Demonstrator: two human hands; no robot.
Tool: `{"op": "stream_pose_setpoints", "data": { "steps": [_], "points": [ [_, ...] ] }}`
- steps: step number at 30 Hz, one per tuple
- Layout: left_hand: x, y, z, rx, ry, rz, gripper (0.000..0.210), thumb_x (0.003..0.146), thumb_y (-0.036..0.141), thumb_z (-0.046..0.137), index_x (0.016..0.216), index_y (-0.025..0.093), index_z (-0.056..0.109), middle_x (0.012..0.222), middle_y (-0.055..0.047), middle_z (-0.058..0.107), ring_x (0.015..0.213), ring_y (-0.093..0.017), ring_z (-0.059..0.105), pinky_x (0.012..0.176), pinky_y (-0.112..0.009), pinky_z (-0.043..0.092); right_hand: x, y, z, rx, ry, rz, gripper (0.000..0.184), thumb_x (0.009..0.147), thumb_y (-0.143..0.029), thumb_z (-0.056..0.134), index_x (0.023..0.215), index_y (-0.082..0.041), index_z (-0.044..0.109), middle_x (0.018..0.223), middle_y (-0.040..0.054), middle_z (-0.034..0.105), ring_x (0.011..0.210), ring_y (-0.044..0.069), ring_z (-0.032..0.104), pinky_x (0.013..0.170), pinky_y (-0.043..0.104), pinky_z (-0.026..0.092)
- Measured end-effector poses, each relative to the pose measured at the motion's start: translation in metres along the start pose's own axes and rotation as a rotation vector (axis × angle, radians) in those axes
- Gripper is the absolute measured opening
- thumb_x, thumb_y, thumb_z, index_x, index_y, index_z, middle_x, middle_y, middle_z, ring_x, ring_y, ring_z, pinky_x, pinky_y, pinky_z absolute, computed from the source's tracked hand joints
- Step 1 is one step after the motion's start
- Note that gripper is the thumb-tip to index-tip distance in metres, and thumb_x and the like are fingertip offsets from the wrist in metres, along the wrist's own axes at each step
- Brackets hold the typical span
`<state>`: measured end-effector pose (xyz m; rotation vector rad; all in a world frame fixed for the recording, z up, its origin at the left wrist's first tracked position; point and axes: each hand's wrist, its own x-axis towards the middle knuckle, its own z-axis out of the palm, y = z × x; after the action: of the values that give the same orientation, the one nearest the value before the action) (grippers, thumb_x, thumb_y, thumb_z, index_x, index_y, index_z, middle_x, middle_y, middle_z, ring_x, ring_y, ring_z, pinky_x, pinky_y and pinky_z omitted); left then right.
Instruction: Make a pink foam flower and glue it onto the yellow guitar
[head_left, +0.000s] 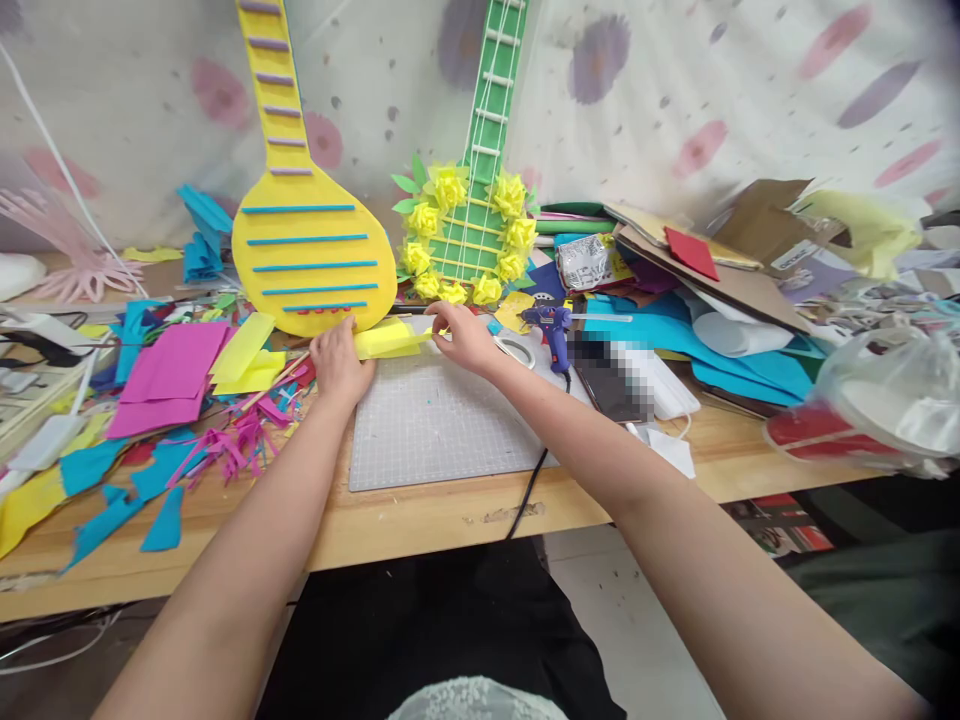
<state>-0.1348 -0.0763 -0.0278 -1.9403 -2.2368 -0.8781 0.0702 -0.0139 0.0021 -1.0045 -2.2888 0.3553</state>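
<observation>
A strip of yellow crepe paper point(391, 341) stretches between my hands above the back edge of a grey cutting mat point(450, 420). My left hand point(342, 362) is closed at the strip's left end, its fingertips close to the lower rim of a yellow paper lute shape point(315, 250) with blue and purple bars. At the right end, my right hand point(466, 342) pinches the paper between bent fingers; the exact contact is partly hidden. Behind stands a green paper instrument point(484, 215) with white strings and a ring of yellow paper flowers point(448, 187).
Right of my hand lie a roll of tape point(517, 350), a blue glue gun point(553, 330) with a black cord, and a dark phone point(611, 385). Magenta paper point(169, 375) and coloured scraps fill the left. Cardboard, blue sheets point(675, 325) and a bagged red cup point(825, 435) crowd the right.
</observation>
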Motion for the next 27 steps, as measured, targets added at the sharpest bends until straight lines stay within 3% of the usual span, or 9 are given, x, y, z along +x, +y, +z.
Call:
{"op": "stream_pose_setpoints", "data": {
  "steps": [4,7,9,13,16,19,23,27],
  "points": [
    [-0.003,0.001,-0.007,-0.026,0.043,-0.016,0.065,0.065,0.014,0.052,0.130,0.016,0.041,0.126,-0.014,0.053,0.122,-0.031,0.042,0.107,-0.048,0.022,-0.021,0.003,-0.014,0.065,-0.014,0.031,0.039,0.074,-0.009,0.046,0.111,-0.017,0.051,0.087,0.0030,0.063,0.083,0.017,0.057,0.077,0.028,0.043],
    [-0.011,0.006,-0.017,-0.047,0.104,-0.041,0.061,0.064,0.009,0.049,0.124,0.018,0.045,0.123,-0.013,0.054,0.123,-0.030,0.042,0.108,-0.048,0.024,-0.040,0.006,-0.017,0.073,-0.076,-0.028,0.039,0.074,-0.009,0.045,0.111,-0.018,0.050,0.090,0.0032,0.063,0.083,0.015,0.058,0.077,0.028,0.043],
    [-0.017,0.011,-0.022,-0.103,0.098,0.015,0.058,0.064,0.009,0.048,0.121,0.017,0.046,0.122,-0.012,0.055,0.122,-0.029,0.044,0.106,-0.046,0.029,-0.051,0.007,-0.015,0.060,-0.120,-0.061,0.040,0.072,-0.008,0.044,0.111,-0.018,0.050,0.090,0.0038,0.062,0.083,0.016,0.058,0.078,0.028,0.043],
    [-0.030,0.026,-0.022,-0.330,-0.148,0.271,0.059,0.065,0.009,0.045,0.123,0.018,0.042,0.116,-0.008,0.060,0.109,-0.022,0.056,0.098,-0.038,0.041,-0.068,0.011,-0.008,0.058,-0.136,-0.038,0.044,0.072,-0.006,0.042,0.113,-0.018,0.049,0.090,0.0041,0.061,0.080,0.015,0.057,0.076,0.027,0.044],
    [-0.034,0.034,-0.017,-0.404,-0.302,0.323,0.051,0.075,0.018,0.044,0.126,0.019,0.040,0.111,-0.007,0.064,0.105,-0.020,0.059,0.094,-0.037,0.043,-0.073,0.011,-0.006,0.109,-0.111,-0.014,0.045,0.072,-0.008,0.043,0.115,-0.020,0.048,0.089,0.0028,0.061,0.079,0.014,0.057,0.076,0.027,0.044],
    [-0.034,0.037,-0.014,-0.385,-0.342,0.348,0.045,0.085,0.032,0.041,0.128,0.018,0.041,0.108,-0.006,0.067,0.107,-0.021,0.058,0.096,-0.039,0.041,-0.073,0.010,-0.009,0.220,-0.109,-0.009,0.045,0.071,-0.010,0.045,0.114,-0.021,0.047,0.089,0.0020,0.060,0.077,0.013,0.056,0.076,0.028,0.046],
    [-0.034,0.036,-0.013,-0.342,-0.413,0.448,0.055,0.086,0.043,0.044,0.134,0.016,0.038,0.113,-0.008,0.066,0.111,-0.023,0.056,0.098,-0.040,0.038,-0.070,0.012,-0.017,0.437,-0.199,0.012,0.052,0.068,-0.012,0.047,0.119,-0.020,0.042,0.095,0.0033,0.062,0.080,0.013,0.058,0.078,0.030,0.048],
    [-0.034,0.035,-0.011,-0.283,-0.416,0.471,0.072,0.078,0.048,0.057,0.139,0.018,0.033,0.119,-0.009,0.063,0.117,-0.026,0.052,0.101,-0.042,0.036,-0.056,0.022,-0.018,0.335,-0.207,0.113,0.058,0.064,-0.005,0.041,0.120,-0.020,0.041,0.101,0.0050,0.065,0.093,0.016,0.060,0.086,0.034,0.046]
  ]
}}
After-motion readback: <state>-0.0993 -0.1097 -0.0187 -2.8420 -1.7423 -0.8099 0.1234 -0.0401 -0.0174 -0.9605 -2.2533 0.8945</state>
